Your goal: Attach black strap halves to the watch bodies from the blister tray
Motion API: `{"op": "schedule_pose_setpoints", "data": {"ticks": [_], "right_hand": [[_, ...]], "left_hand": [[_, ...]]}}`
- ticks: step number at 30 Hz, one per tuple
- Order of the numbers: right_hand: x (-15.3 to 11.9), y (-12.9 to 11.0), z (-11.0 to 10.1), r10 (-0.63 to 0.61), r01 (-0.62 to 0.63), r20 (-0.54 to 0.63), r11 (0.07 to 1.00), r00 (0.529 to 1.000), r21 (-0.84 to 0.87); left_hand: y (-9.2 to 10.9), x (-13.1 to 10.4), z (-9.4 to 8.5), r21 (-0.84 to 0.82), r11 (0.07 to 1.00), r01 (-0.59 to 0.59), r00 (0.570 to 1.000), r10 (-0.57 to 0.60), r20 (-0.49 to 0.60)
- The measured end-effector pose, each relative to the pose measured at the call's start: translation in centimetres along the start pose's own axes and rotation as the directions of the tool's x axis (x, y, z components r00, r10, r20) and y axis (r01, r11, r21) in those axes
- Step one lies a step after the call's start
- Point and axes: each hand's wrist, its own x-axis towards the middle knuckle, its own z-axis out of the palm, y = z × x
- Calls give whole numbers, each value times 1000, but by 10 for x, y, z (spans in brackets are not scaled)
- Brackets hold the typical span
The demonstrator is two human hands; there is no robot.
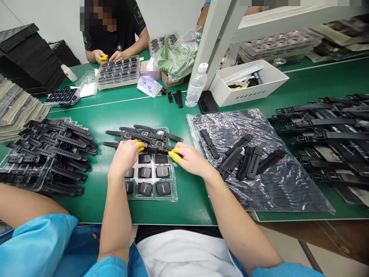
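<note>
The green bench (196, 204) fills the middle of the view. On its right part lies a broad clear plastic bag (276, 200), loose black straps (250, 163) on top. At far left sits a heap of strapped watches (62, 154). Between them, a clear tray (175, 186) holds squarish black pieces (145, 172). Above its far part, the left hand (123, 156) and right hand (190, 158) each have a closed grip on a black watch (159, 144), yellow finger covers (175, 156) against its strap.
</note>
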Motion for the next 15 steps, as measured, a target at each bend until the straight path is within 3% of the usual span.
{"op": "schedule_pose_setpoints", "data": {"ticks": [5,10,12,14,15], "right_hand": [[-6,3,-10,98,-93,144,995,985,-43],[-9,4,-19,169,-129,236,976,957,-176],[-8,5,-22,151,-126,151,979,977,-162],[-8,12,-25,112,-123,-88,983,990,-139],[-7,18,-27,101,-137,-246,981,964,-135]], "left_hand": [[8,5,15,-90,993,-81,987,92,129],[20,16,28,30,991,-130,983,125,136],[24,18,25,91,991,-103,992,95,82],[28,16,17,140,990,-31,998,24,55],[30,14,13,155,988,9,998,-19,67]]}}
